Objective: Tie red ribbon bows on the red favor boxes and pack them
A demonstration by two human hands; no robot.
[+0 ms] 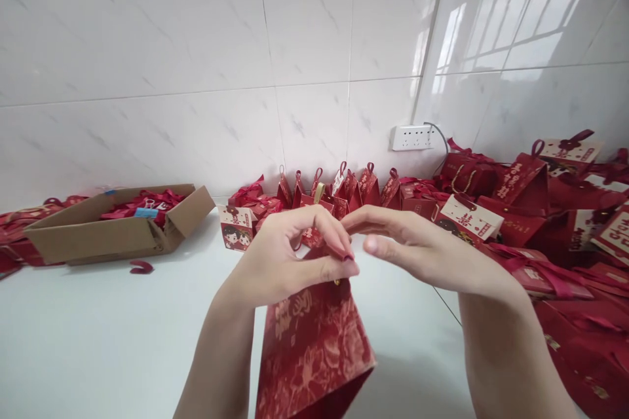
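A red triangular gift box (314, 347) with gold lettering and a flower pattern stands tilted in front of me, its lower end cut off by the picture's edge. My left hand (295, 249) pinches the box's top ridge between thumb and fingers. A small gold spot shows just below the thumb. To the right, my right hand (413, 245) arches with its fingers stretched out and the thumb apart. Its fingertips are close to the left fingertips; whether they touch is hidden.
An open cardboard box (108, 236) with red ribboned items stands at the left, a small dark red strip (141, 267) before it. Red gift boxes (368, 186) line the wall; more red bags (521, 229) are piled right. A power strip (413, 138) is on the wall.
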